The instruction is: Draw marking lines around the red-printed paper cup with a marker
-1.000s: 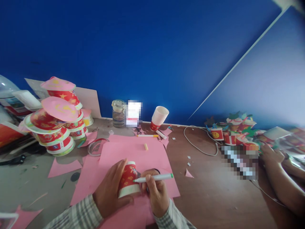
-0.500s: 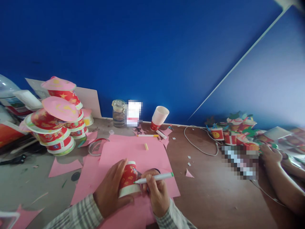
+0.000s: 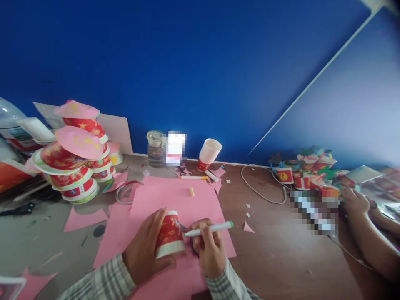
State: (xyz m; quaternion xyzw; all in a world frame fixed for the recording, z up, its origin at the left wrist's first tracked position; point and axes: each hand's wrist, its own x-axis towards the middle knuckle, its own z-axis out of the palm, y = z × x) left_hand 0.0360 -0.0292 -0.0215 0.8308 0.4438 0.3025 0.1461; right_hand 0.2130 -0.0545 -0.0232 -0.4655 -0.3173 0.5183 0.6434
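My left hand (image 3: pixel 144 250) is wrapped round an upside-down red paper cup (image 3: pixel 169 234) that stands on a sheet of pink paper (image 3: pixel 175 196). My right hand (image 3: pixel 208 249) grips a white marker with a green end (image 3: pixel 208 229), held nearly level. Its tip touches the paper at the cup's right side. Both sleeves are grey plaid.
A pile of red cups with pink paper lids (image 3: pixel 73 152) stands at the left. At the back are a glass jar (image 3: pixel 155 148), a tilted white cup (image 3: pixel 208 154) and a white cable (image 3: pixel 262 183). Another person's hands (image 3: pixel 356 204) work beside decorated cups (image 3: pixel 308 171) at the right.
My right hand and the marker have shifted a little to the right, with the tip now lower beside the cup. The left hand and the cup have stayed put.
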